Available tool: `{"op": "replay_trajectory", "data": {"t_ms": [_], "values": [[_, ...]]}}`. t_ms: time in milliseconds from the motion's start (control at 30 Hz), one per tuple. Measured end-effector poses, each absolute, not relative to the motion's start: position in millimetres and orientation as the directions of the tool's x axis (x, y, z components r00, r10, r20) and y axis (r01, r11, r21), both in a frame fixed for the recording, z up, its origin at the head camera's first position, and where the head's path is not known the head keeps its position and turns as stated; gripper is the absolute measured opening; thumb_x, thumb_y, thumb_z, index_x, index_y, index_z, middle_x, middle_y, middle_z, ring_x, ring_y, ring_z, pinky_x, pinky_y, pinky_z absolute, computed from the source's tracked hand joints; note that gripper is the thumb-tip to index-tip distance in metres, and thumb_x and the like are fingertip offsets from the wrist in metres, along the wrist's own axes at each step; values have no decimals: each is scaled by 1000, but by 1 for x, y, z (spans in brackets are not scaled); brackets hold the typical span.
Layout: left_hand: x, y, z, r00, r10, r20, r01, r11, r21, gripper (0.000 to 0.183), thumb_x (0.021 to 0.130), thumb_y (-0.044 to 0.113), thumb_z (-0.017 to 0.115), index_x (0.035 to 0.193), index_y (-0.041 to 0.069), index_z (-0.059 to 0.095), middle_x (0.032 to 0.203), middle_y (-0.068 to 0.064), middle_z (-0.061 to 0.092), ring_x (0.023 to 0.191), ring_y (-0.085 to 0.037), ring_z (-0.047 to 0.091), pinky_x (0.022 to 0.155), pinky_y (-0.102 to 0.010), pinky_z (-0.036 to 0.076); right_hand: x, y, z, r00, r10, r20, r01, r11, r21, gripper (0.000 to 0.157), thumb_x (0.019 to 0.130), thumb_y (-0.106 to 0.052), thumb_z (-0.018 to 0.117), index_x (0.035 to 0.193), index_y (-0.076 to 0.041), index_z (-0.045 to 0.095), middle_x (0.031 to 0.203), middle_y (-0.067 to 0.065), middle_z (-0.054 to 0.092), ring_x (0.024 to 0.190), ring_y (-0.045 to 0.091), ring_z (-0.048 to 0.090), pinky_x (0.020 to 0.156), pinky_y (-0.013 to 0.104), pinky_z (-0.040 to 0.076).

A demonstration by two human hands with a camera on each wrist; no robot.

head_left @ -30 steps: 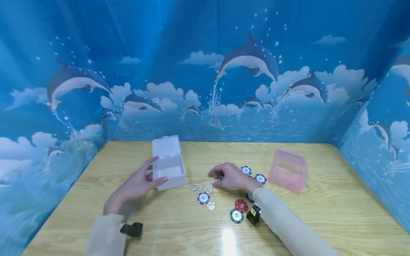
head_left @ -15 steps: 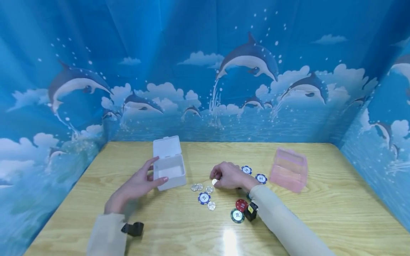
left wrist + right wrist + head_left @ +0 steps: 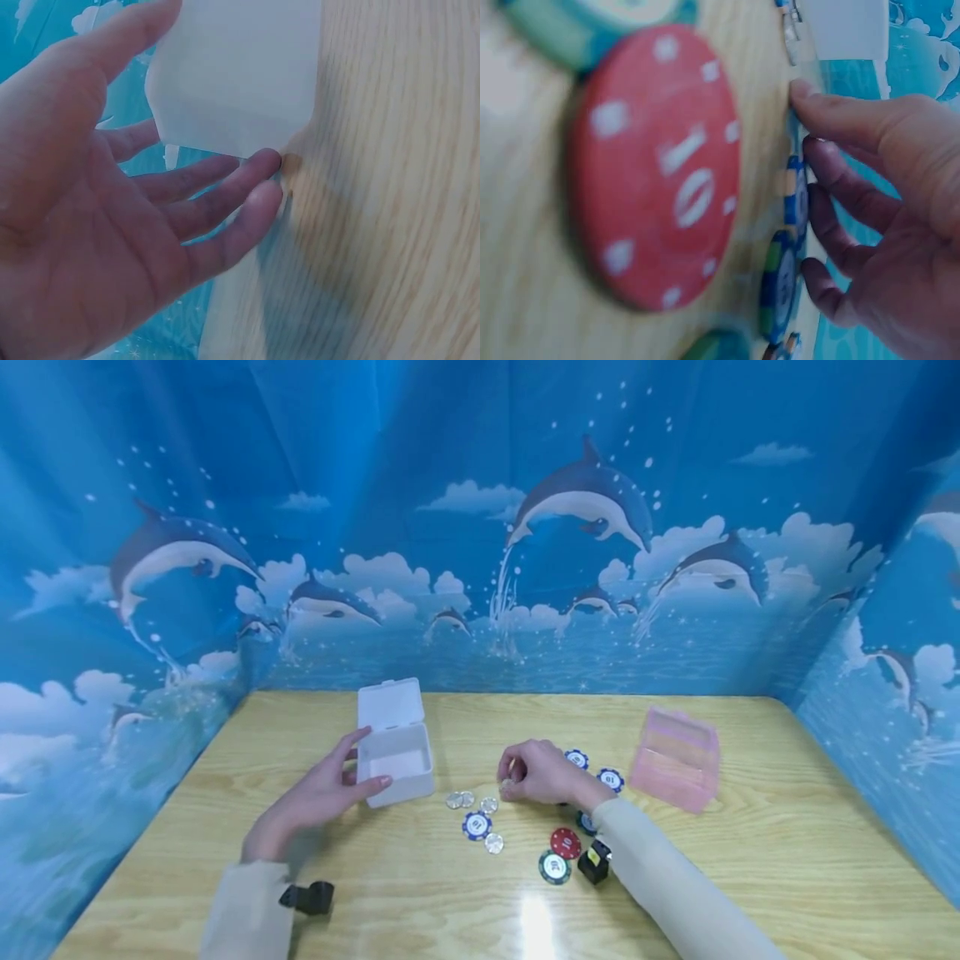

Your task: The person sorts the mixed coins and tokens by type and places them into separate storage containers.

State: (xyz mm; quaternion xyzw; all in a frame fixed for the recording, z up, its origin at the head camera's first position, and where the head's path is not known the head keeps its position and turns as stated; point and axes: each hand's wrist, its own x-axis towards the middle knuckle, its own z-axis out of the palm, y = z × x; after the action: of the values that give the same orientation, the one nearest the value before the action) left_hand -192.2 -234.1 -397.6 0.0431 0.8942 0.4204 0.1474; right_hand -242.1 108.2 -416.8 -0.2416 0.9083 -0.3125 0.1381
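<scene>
Holding the white box [image 3: 408, 788], pinching a small coin [image 3: 507, 784]

The left hand [image 3: 318, 797] grips the box at its fingertips. The thumb is on the near edge, and the first finger is by the far corner, next to the lid [image 3: 390, 703], which is tipped back. A soft squeeze should be enough; a hard one could make the box slide.

Past that thumb, two coins [image 3: 454, 800] lie side by side. Next is a blue chip [image 3: 477, 826], with a third coin [image 3: 489, 805] close to the other hand's thumb and a fourth coin [image 3: 493, 843] farther from it.

The right hand [image 3: 546, 774] has bent fingers. Its thumb and first finger seem to pinch the small coin, which sits between their tips. I cannot tell if it is off the table [image 3: 420, 902]. Coins are thin, so it may help to tip up one edge with the thumb and squeeze with just the tips.

Nearer the wrist than the fingers, a green chip [image 3: 554, 867] and a red chip [image 3: 566, 842] touch. Behind the knuckles are two more blue chips [image 3: 611, 780]. Lifting straight up would keep from bumping them. The pink box [image 3: 675, 760] is well apart from the fingers.
</scene>
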Motion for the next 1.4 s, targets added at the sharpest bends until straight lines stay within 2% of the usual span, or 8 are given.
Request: {"op": "replay_trajectory", "data": {"t_ms": [133,333,500,700,900,1133,1267,1400], "values": [[-191,-237,-399,-951,221,-215,-33,620,784,98,96,47,68,165,17,5,162,-29,29,138,-50,49,107,-60,49,-240,113,-420,-842,-537,-45,-388,662,-641,17,80,-17,87,88,-18,71,77,-7,66,72,9,60,67,24,52],[-189,-242,-399,-945,261,-196,-33,520,854,89,100,32,66,164,15,7,162,-29,28,142,-53,42,108,-57,50,-238,118,-421,-834,-553,3,-428,642,-635,9,84,-16,83,91,-19,78,81,-10,73,74,5,63,70,20,55],[-190,-242,-399,-947,248,-205,-55,503,862,91,98,34,69,164,16,10,161,-28,30,141,-51,44,107,-57,51,-236,121,-422,-840,-543,0,-418,648,-637,9,85,-16,81,93,-18,78,82,-10,73,75,5,63,72,22,55],[-192,-239,-398,-949,224,-222,-85,496,864,94,96,35,72,164,16,10,162,-27,30,142,-51,43,109,-58,49,-235,122,-420,-863,-505,-7,-371,644,-669,11,84,-16,82,87,-22,73,81,-11,70,75,7,63,72,23,56],[-194,-238,-399,-948,225,-226,-96,474,875,93,97,31,70,164,17,8,163,-26,28,145,-52,39,109,-58,49,-234,125,-420,-882,-471,-5,-302,574,-761,5,88,-19,79,88,-19,75,87,-7,72,76,11,68,67,27,57],[-197,-237,-401,-950,223,-218,-95,457,884,94,96,32,72,164,18,9,163,-26,29,146,-52,37,109,-57,50,-232,128,-419,-895,-436,96,-334,513,-790,8,90,-19,75,95,-14,77,98,-2,69,94,15,64,83,29,58],[-197,-236,-402,-953,206,-222,-106,463,880,94,95,32,73,164,19,11,162,-25,31,145,-51,38,109,-57,50,-231,126,-419,-913,-401,78,-284,486,-826,11,92,-19,73,99,-13,77,99,-2,72,96,15,66,87,33,59],[-199,-236,-401,-954,206,-218,-105,451,886,93,94,30,75,163,18,13,160,-25,33,144,-50,40,108,-56,50,-231,122,-417,-939,-343,30,-191,448,-873,10,93,-24,74,100,-18,78,102,-4,75,104,16,67,93,38,58]]}}
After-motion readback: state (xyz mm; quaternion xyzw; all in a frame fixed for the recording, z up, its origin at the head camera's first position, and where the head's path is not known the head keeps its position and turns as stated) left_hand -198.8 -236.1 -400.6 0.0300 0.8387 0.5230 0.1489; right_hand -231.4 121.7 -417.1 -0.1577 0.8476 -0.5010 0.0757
